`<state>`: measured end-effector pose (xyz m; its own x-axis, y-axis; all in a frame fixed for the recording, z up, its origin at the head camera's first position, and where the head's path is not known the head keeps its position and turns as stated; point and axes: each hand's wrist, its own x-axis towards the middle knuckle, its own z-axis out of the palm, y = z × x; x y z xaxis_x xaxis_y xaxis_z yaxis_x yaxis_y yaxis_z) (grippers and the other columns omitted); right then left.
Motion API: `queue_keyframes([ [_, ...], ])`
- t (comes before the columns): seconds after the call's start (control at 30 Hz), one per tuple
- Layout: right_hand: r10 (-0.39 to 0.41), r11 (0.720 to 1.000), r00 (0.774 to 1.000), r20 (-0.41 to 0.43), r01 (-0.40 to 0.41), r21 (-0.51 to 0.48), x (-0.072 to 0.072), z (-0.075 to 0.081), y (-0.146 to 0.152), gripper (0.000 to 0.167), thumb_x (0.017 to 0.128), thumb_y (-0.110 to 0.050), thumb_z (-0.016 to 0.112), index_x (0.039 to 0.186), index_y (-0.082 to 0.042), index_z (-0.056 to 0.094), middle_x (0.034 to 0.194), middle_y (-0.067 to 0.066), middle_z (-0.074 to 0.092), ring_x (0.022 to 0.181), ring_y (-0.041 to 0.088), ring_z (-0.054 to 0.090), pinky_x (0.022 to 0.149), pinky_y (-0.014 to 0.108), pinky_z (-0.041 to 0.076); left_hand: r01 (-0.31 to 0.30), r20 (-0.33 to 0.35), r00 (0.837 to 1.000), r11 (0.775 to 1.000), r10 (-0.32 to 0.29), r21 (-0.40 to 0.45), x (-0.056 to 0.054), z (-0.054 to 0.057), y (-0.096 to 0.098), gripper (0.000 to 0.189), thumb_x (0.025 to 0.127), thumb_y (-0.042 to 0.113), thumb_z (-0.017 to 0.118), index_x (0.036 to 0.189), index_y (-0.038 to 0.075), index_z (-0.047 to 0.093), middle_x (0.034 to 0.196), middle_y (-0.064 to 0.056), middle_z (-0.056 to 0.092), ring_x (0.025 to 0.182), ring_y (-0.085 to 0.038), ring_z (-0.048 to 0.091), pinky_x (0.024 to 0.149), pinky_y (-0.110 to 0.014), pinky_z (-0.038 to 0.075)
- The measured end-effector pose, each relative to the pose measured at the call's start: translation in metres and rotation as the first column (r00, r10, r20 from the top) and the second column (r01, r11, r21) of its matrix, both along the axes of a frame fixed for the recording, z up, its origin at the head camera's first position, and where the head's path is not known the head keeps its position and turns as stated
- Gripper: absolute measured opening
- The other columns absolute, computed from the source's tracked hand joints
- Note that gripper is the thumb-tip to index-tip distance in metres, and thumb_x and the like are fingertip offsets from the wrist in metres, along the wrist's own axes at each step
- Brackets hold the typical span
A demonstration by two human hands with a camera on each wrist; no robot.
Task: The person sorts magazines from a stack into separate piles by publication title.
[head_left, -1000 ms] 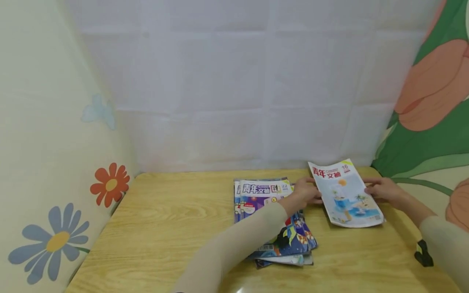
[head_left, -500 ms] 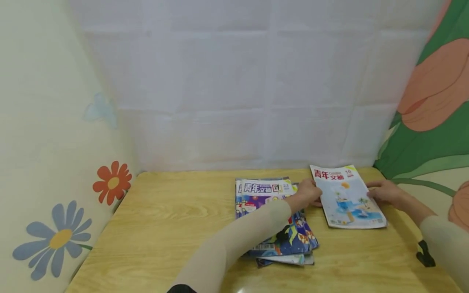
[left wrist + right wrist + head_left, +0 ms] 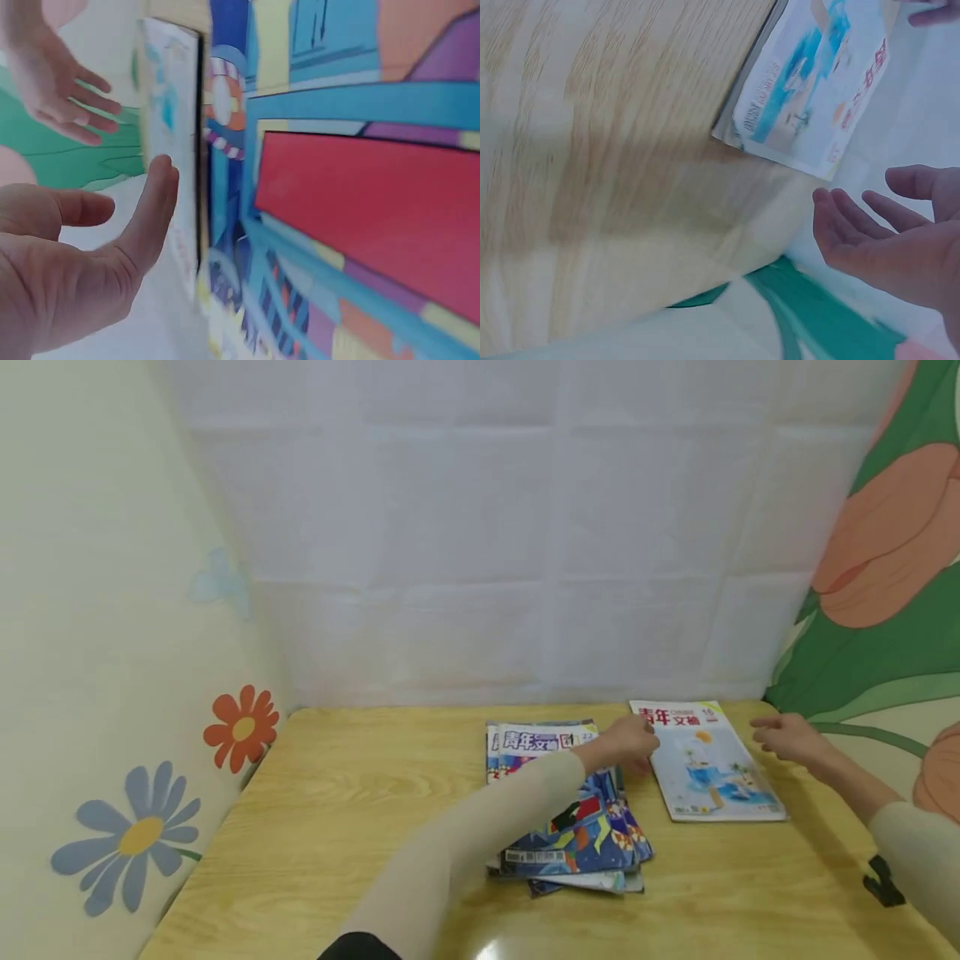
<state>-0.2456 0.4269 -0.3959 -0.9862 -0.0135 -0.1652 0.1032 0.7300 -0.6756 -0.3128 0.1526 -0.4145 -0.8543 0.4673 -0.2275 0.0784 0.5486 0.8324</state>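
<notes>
A white magazine [image 3: 716, 768] with red lettering and a blue beach picture lies flat at the right of the table. Just left of it, my left hand [image 3: 632, 742] hovers with relaxed fingers and holds nothing. My right hand [image 3: 791, 739] is raised off the magazine's right side, also holding nothing; in the right wrist view its fingers [image 3: 855, 217] are loosely bent, apart from the cover. Under my left forearm sits an uneven stack of magazines [image 3: 577, 843] with purple and blue covers, partly hidden by the sleeve.
The wooden table [image 3: 360, 793] meets a white cloth backdrop [image 3: 450, 527] at the back. A flower-painted wall [image 3: 135, 652] stands at the left, and a green leaf mural [image 3: 885, 668] at the right.
The white magazine has come down flat onto the table. Both hands have let go of its sides; the left has drawn back to the left, and the right has lifted away.
</notes>
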Motion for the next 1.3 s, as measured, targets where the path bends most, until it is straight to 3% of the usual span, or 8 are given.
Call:
queue_keyframes([
  [0.17,0.036,0.996,0.995,-0.095,-0.028,0.087,0.008,0.008,-0.02,0.053,0.109,-0.022,0.041,0.142,0.02,0.04,0.134,0.044,0.047,0.117,0.057,0.051,0.087,0.059,0.051,0.149,-0.022,0.989,0.983,-0.148,0.108,0.0,0.006,-0.024,0.032,0.101,0.005,0.058,0.132,-0.002,0.06,0.097,-0.014,0.07,0.074,-0.027,0.071,0.068,-0.037,0.061],
  [0.33,0.098,0.988,0.968,-0.231,-0.067,0.137,0.014,0.009,-0.046,0.046,0.109,-0.021,0.047,0.136,0.016,0.052,0.128,0.039,0.055,0.112,0.055,0.055,0.084,0.057,0.053,0.282,-0.145,0.954,0.951,-0.264,0.125,0.003,0.013,-0.053,0.033,0.102,0.009,0.058,0.133,0.0,0.061,0.095,-0.003,0.068,0.076,-0.02,0.07,0.069,-0.037,0.061],
  [0.47,0.145,0.984,0.942,-0.303,-0.105,0.146,0.016,0.006,-0.07,0.04,0.107,-0.018,0.052,0.131,0.013,0.059,0.121,0.032,0.063,0.106,0.049,0.062,0.079,0.053,0.055,0.342,-0.26,0.917,0.932,-0.303,0.119,0.01,0.018,-0.08,0.032,0.103,0.013,0.057,0.133,0.001,0.062,0.099,0.001,0.069,0.084,-0.02,0.071,0.071,-0.034,0.059],
  [0.6,0.178,0.98,0.924,-0.338,-0.137,0.141,0.02,-0.001,-0.095,0.034,0.105,-0.015,0.056,0.127,0.009,0.063,0.117,0.025,0.067,0.104,0.042,0.064,0.077,0.047,0.057,0.362,-0.334,0.89,0.926,-0.31,0.106,0.02,0.018,-0.106,0.032,0.104,0.018,0.056,0.132,0.004,0.063,0.104,0.002,0.069,0.09,-0.022,0.07,0.06,-0.026,0.054],
  [0.7,0.197,0.979,0.909,-0.367,-0.166,0.115,0.024,-0.007,-0.114,0.03,0.104,-0.012,0.059,0.125,0.008,0.065,0.116,0.023,0.068,0.104,0.04,0.065,0.076,0.044,0.058,0.342,-0.352,0.891,0.934,-0.287,0.103,0.03,0.014,-0.126,0.032,0.105,0.021,0.056,0.132,0.007,0.064,0.109,0.001,0.069,0.093,-0.02,0.069,0.06,-0.026,0.053],
  [0.8,0.189,0.982,0.9,-0.393,-0.169,0.086,0.028,-0.01,-0.131,0.03,0.103,-0.011,0.059,0.126,0.007,0.065,0.118,0.023,0.068,0.105,0.04,0.065,0.078,0.046,0.058,0.302,-0.38,0.89,0.95,-0.251,0.082,0.037,0.011,-0.145,0.031,0.105,0.024,0.056,0.131,0.011,0.066,0.112,0.003,0.069,0.095,-0.012,0.067,0.071,-0.026,0.055],
  [0.97,0.148,0.989,0.906,-0.396,-0.145,0.036,0.034,-0.01,-0.156,0.034,0.105,-0.016,0.057,0.131,0.006,0.063,0.122,0.022,0.067,0.108,0.042,0.064,0.083,0.052,0.056,0.211,-0.439,0.881,0.977,-0.175,0.034,0.042,0.009,-0.178,0.028,0.106,0.025,0.054,0.128,0.016,0.068,0.113,0.003,0.069,0.097,-0.011,0.065,0.077,-0.03,0.054],
  [1.3,0.123,0.99,0.924,-0.363,-0.141,-0.022,0.031,-0.015,-0.183,0.034,0.104,-0.014,0.057,0.131,0.007,0.061,0.122,0.024,0.065,0.102,0.036,0.066,0.067,0.031,0.059,0.024,-0.432,0.902,0.997,0.012,0.077,0.039,0.002,-0.227,0.029,0.1,0.013,0.057,0.123,-0.001,0.067,0.105,-0.01,0.07,0.087,-0.021,0.068,0.065,-0.03,0.057],
])
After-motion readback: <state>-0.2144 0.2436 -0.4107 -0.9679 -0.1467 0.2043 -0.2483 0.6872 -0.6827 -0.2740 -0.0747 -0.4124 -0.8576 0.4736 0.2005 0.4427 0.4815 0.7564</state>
